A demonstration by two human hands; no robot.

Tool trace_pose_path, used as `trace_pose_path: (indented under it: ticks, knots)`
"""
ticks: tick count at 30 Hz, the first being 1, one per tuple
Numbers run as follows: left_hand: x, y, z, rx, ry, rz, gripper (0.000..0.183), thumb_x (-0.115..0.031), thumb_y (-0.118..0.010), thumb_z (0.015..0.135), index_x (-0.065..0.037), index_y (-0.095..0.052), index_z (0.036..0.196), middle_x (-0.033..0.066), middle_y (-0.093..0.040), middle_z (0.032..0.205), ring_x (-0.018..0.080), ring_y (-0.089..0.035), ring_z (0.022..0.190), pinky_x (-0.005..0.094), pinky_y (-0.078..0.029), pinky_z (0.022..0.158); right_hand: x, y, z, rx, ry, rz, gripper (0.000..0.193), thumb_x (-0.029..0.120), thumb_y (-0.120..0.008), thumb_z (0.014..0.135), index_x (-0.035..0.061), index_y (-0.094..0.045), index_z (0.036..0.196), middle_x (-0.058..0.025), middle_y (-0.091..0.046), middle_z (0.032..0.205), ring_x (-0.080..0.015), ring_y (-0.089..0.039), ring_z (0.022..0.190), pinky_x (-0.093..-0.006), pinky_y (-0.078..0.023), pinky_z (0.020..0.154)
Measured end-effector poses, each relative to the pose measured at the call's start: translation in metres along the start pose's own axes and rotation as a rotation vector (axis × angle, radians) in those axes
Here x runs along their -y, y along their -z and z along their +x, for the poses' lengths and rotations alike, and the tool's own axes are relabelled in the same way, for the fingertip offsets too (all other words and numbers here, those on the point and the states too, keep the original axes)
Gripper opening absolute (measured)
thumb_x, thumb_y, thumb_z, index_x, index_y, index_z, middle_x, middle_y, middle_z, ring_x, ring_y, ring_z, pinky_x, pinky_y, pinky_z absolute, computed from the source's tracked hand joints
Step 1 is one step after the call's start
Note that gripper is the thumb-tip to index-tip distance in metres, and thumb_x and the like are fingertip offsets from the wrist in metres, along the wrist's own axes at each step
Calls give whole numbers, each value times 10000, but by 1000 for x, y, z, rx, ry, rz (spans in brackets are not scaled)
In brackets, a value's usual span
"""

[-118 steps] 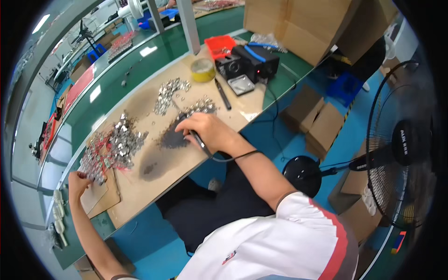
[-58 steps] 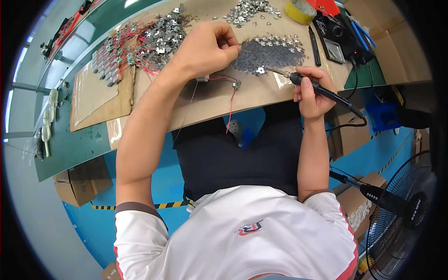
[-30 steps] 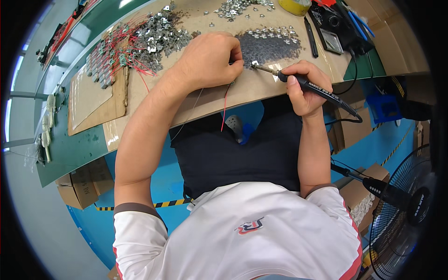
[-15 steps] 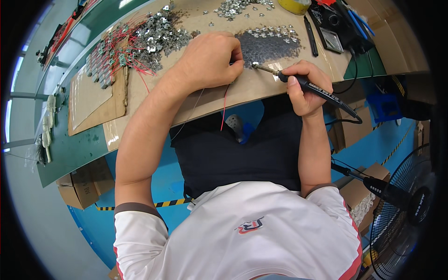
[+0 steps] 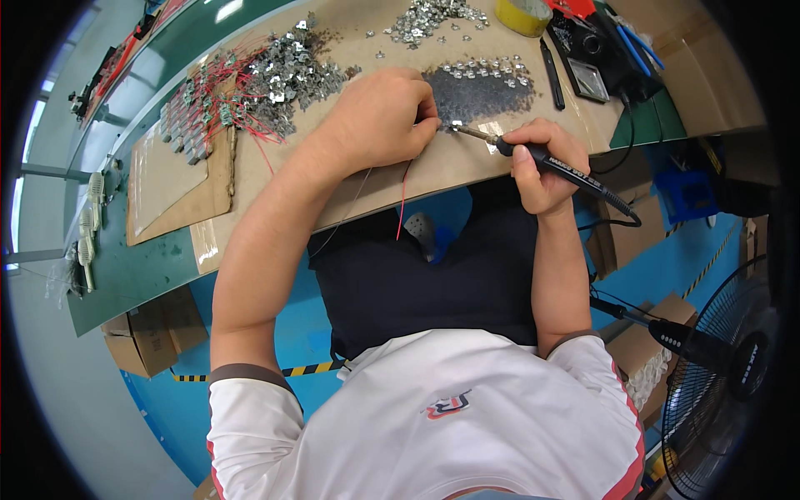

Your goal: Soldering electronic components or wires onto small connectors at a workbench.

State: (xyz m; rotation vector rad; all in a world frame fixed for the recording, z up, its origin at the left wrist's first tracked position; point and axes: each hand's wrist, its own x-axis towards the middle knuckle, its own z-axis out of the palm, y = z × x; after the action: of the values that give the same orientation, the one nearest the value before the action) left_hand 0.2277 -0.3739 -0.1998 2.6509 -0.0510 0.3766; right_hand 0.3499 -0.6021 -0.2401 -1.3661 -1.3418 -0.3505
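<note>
In my right hand [image 5: 546,167] is a black soldering iron [image 5: 575,175], gripped by its handle, its metal tip pointing left over the cardboard. The tip reaches a small shiny metal piece at the near edge of a dark patch [image 5: 475,98] with rows of small metal pieces along its far side. My left hand [image 5: 383,121] is closed in a pinch just left of the tip. From under it hang a red wire [image 5: 403,200] and a thin grey wire [image 5: 350,204]; its fingertips are partly hidden.
Loose metal pieces [image 5: 292,71] and red-wired parts [image 5: 196,117] lie at the left, more pieces [image 5: 429,21] farther back. A yellow roll [image 5: 523,15], a black pen [image 5: 552,75] and a soldering station [image 5: 617,50] are at the right. A fan [image 5: 717,375] stands right of me.
The whole view has shifted slightly downward. Both hands keep nearly the same pose, with the iron's tip still close to my left fingertips.
</note>
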Motion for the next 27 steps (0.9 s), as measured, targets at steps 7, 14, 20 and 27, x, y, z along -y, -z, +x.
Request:
trace_pose_path:
  ticks: [7, 14, 20, 27]
  knots:
    - [6, 13, 4, -117, 318, -567, 147, -158, -771, 854, -27, -731, 910, 80, -733, 886, 195, -679, 778, 356, -547, 731, 3, -7, -11, -178, -174, 30, 122, 12, -599, 973, -46, -678, 1044, -79, -663, 768, -67, -564, 517, -210, -445, 467]
    - [6, 37, -11, 342, 69, -457, 308, -70, -851, 751, -13, -748, 1036, 57, -732, 940, 127, -627, 752, 281, -524, 697, 39, -33, 0, -27, -367, 56, 228, 74, -595, 1070, 24, -662, 1281, -71, -779, 888, -46, -578, 582, -205, -466, 529]
    - [-3, 30, -8, 358, 82, -348, 243, -100, -826, 770, 23, -746, 965, 149, -762, 884, 243, -732, 814, 384, -564, 733, 55, -46, 11, 106, -208, -31, 332, 62, -809, 902, 45, -678, 1207, -97, -786, 940, -130, -694, 699, -243, -567, 624]
    - [10, 19, -7, 221, 131, -463, 208, -82, -796, 820, 25, -718, 979, 157, -757, 874, 237, -725, 801, 361, -562, 738, 62, -49, 19, 174, -242, -111, 461, 66, -908, 774, 57, -692, 1181, -93, -776, 991, -178, -740, 818, -272, -600, 680]
